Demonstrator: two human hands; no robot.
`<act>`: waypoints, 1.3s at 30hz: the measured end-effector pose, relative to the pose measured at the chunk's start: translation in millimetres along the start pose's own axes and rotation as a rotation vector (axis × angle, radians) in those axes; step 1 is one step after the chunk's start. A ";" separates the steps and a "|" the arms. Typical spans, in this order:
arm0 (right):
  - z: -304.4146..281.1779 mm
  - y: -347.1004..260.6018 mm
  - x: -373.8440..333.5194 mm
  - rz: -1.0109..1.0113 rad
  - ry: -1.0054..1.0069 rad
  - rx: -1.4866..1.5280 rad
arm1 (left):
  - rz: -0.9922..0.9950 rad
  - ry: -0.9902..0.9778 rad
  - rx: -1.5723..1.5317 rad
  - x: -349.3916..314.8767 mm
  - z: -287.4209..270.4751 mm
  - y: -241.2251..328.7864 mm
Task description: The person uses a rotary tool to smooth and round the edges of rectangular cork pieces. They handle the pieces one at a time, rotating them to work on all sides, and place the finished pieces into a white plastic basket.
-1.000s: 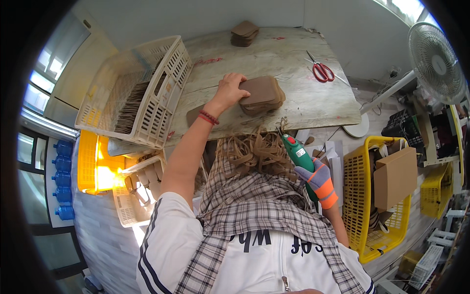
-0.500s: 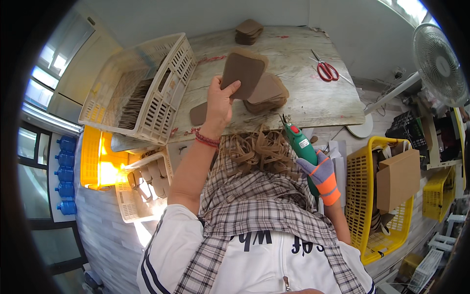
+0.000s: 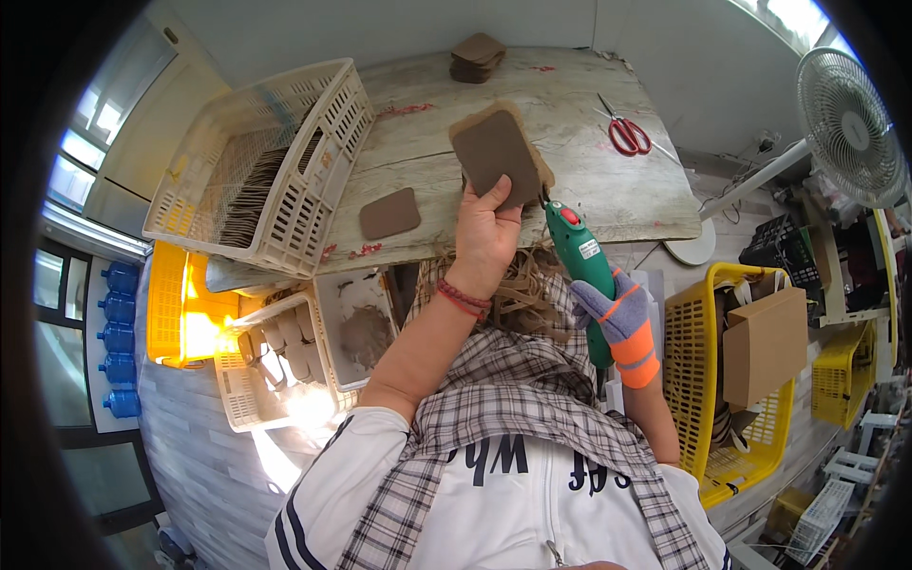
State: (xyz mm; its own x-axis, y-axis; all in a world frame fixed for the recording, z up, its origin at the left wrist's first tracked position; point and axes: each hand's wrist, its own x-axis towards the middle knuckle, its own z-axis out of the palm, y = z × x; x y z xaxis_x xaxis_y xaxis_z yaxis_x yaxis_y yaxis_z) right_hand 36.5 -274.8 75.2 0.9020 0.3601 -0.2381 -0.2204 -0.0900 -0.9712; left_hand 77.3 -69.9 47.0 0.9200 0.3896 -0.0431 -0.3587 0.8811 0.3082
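Observation:
My bare left hand [image 3: 486, 237] grips a brown rounded rectangular pad [image 3: 496, 150] by its near edge, thumb on top. A lighter fuzzy border runs round the pad. In a grey-and-orange glove, my right hand [image 3: 622, 328] is wrapped round green electric scissors [image 3: 576, 242] with a red switch. Their tip is at the pad's near right corner; whether it touches, I cannot tell. The held pad mostly hides a stack of pads behind it. One smooth pad [image 3: 390, 214] lies left on the table. Brown trimmed strips [image 3: 527, 293] heap on my plaid apron [image 3: 503, 380].
Red-handled scissors [image 3: 629, 137] and a small pad stack [image 3: 477, 59] lie farther back on the worn table [image 3: 608, 190]. A white crate [image 3: 328, 157] of pads stands at left, a yellow basket [image 3: 712, 380] with a cardboard box at right. Beyond is a fan [image 3: 850, 128].
My left hand has brought the pad right and nearer, up to the electric scissors' tip. The right hand has barely shifted. The single pad at left now shows fully.

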 end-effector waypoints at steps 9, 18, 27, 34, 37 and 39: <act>-0.5 -5.8 -1.9 -0.008 0.016 0.031 | -0.023 0.016 0.015 -8.9 -2.1 -8.8; -4.6 -13.1 -0.7 -0.007 0.052 0.030 | -0.132 0.004 0.117 -29.0 -10.0 -21.8; -22.7 -15.7 -4.5 -0.007 0.023 -0.046 | -0.155 -0.128 0.435 -34.3 -25.3 6.5; -38.3 -15.9 -19.3 0.002 -0.082 -0.173 | -0.257 -0.279 0.916 -23.4 -23.3 58.9; -39.1 -7.1 -21.5 0.012 -0.105 -0.252 | -0.335 -0.348 1.057 -22.4 -19.0 72.7; -37.4 1.8 -19.3 -0.028 -0.100 -0.275 | -0.382 -0.386 1.123 -22.1 -19.8 75.2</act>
State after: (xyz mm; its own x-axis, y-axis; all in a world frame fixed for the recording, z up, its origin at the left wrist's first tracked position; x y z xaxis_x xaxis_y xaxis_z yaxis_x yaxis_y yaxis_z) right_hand 32.6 -316.6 78.1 0.8621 0.4547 -0.2237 -0.0751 -0.3220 -0.9438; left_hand 26.9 -6.9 52.3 0.9899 -0.1126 -0.0857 0.1002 0.1302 0.9864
